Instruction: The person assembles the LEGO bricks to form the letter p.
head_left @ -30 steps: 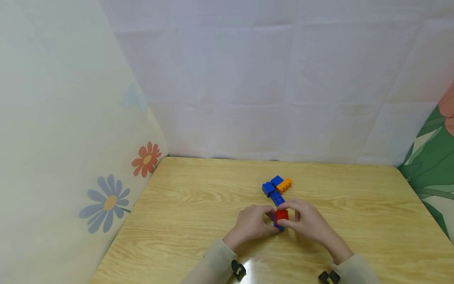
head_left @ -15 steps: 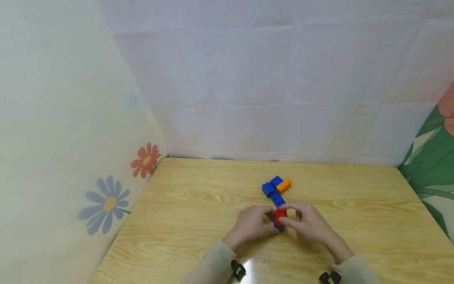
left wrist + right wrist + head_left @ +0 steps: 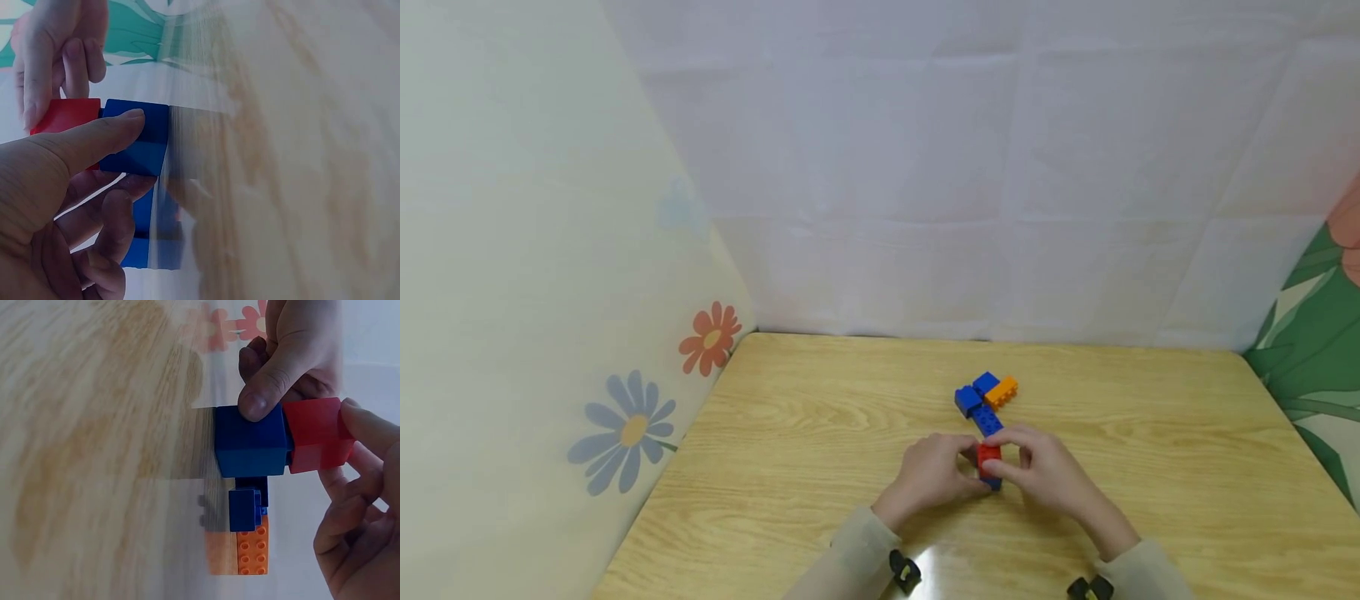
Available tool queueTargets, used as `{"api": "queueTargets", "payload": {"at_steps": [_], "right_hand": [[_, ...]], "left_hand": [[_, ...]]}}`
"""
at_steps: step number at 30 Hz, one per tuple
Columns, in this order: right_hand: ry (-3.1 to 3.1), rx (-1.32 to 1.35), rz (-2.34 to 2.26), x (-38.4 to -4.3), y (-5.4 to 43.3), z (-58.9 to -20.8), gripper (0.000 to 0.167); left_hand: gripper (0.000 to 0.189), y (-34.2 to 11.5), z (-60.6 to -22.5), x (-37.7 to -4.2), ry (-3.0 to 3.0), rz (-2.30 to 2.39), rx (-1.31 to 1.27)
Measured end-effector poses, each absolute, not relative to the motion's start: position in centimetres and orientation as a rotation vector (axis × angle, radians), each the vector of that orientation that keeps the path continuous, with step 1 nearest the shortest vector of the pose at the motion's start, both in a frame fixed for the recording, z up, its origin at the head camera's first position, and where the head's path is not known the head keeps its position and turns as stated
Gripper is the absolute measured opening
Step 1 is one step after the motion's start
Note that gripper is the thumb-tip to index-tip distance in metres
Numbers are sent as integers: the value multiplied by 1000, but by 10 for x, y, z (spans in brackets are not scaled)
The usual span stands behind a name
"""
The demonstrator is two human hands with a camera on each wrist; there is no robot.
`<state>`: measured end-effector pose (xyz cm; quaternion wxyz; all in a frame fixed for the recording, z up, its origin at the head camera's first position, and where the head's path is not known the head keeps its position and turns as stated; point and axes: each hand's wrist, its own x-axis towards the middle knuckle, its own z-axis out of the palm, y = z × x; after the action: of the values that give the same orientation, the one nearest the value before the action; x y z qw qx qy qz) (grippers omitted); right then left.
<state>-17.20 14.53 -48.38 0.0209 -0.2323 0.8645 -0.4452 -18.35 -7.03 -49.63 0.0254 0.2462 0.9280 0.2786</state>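
Note:
In the head view my left hand (image 3: 932, 472) pinches a blue toy brick (image 3: 249, 444) at the table's near middle, thumb on one face. My right hand (image 3: 1047, 472) grips a red brick (image 3: 988, 456) between thumb and fingers, right on top of that blue one. From the right wrist, the red brick looks slightly tilted, with a thin gap and a bit of blue stud showing between the two. Fingers hide part of both bricks.
Just beyond the hands lies a long blue studded brick (image 3: 987, 421). Farther back are a blue brick (image 3: 967, 401), another blue brick (image 3: 986, 382) and an orange brick (image 3: 1002, 392) on its side. All rest on the wooden table (image 3: 820, 400), with a white cloth wall (image 3: 880, 208) behind.
The red brick has shifted slightly left over the blue brick and turned a little, with my right hand moving along. My left hand and the bricks behind stay put.

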Motion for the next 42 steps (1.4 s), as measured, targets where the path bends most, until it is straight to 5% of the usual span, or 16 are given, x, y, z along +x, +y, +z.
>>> {"api": "queueTargets", "payload": {"at_steps": [42], "right_hand": [[2502, -600, -1527, -173, 155, -491, 35]], "left_hand": [[31, -71, -497, -182, 2796, 911, 760]]}}
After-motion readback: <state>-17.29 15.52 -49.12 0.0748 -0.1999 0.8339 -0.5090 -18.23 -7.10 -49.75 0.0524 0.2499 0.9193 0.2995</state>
